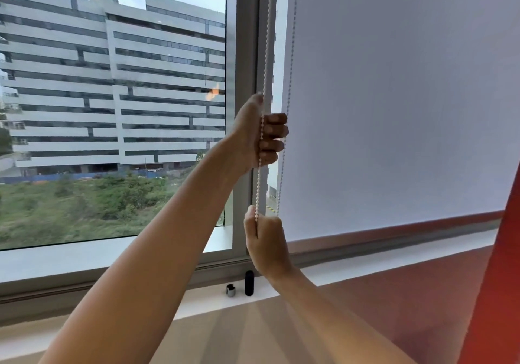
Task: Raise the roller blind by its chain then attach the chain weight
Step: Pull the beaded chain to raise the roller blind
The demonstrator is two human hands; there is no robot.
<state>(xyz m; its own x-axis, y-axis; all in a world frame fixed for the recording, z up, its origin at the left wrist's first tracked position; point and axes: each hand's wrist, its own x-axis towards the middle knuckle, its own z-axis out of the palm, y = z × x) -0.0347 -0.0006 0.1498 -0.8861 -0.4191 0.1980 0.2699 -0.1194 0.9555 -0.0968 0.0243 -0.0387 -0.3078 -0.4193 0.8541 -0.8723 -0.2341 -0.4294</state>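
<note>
Your right hand [266, 241] is clenching the chain [264, 82] low, left hand [260, 135] gripping it higher, sharing the pull; the blind [394, 96] is hanging nearly down.

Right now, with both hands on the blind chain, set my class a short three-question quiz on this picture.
1. True or false: the roller blind is fully raised.
2. Which hand grips the chain higher: A the left hand, or B the right hand?
3. Fill in: the black cylinder and small metal piece stand on the window ____.

Key: 1 false, it hangs down near the sill; 2 A; 3 sill.
</note>
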